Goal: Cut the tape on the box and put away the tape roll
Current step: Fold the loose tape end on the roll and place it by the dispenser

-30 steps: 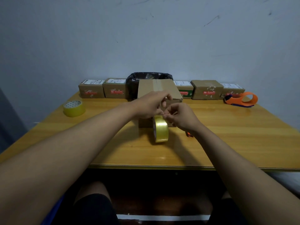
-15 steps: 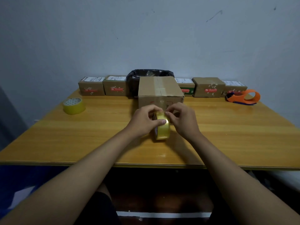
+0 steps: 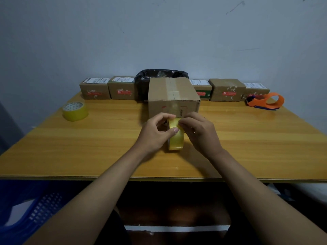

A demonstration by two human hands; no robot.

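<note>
A cardboard box [image 3: 172, 92] stands in the middle of the wooden table [image 3: 247, 147], with clear tape running over its top seam and down its front face. Just in front of it a yellow tape roll [image 3: 176, 141] stands on edge. My left hand [image 3: 155, 134] grips the roll from the left, thumb pressed on its outer face. My right hand [image 3: 198, 131] pinches the top of the roll from the right. A strip of tape seems to lead from the roll up to the box front, though the tape is clear and hard to make out.
A second yellow tape roll [image 3: 75, 111] lies flat at the far left. An orange tape dispenser [image 3: 266, 101] sits at the far right. Several small parcels [image 3: 227, 90] and a black-lined bin [image 3: 160, 76] line the wall. A blue crate [image 3: 26, 213] is below left.
My left hand came down from the top front edge of the box onto the roll. Both hands now hold the roll, which stays in front of the box.
</note>
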